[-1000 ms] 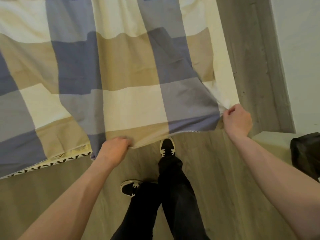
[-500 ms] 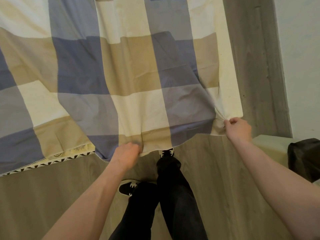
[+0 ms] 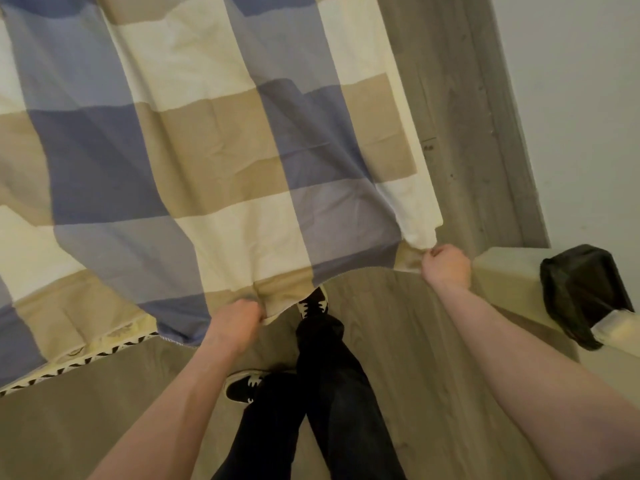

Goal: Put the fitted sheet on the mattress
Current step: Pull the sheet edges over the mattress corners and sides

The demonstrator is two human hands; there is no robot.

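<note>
A checked sheet (image 3: 221,161) in blue, tan and cream squares spreads across the upper left and lies over the mattress. Only the mattress edge (image 3: 86,355), yellowish with a black zigzag trim, shows at the lower left under the sheet. My left hand (image 3: 235,323) grips the sheet's near hem in a fist. My right hand (image 3: 446,263) pinches the sheet's near right corner, pulled taut toward me. The hem between my hands hangs above the floor.
My legs in dark trousers and black-and-white shoes (image 3: 313,303) stand on the grey wood floor (image 3: 398,341). A cream ledge (image 3: 502,275) at the right carries a black bag (image 3: 585,289). A grey door frame (image 3: 485,133) and white wall lie beyond.
Both hands have drawn the sheet's near edge lower in view and closer to me. The left hand has shifted right along the hem, and my front foot is now partly covered.
</note>
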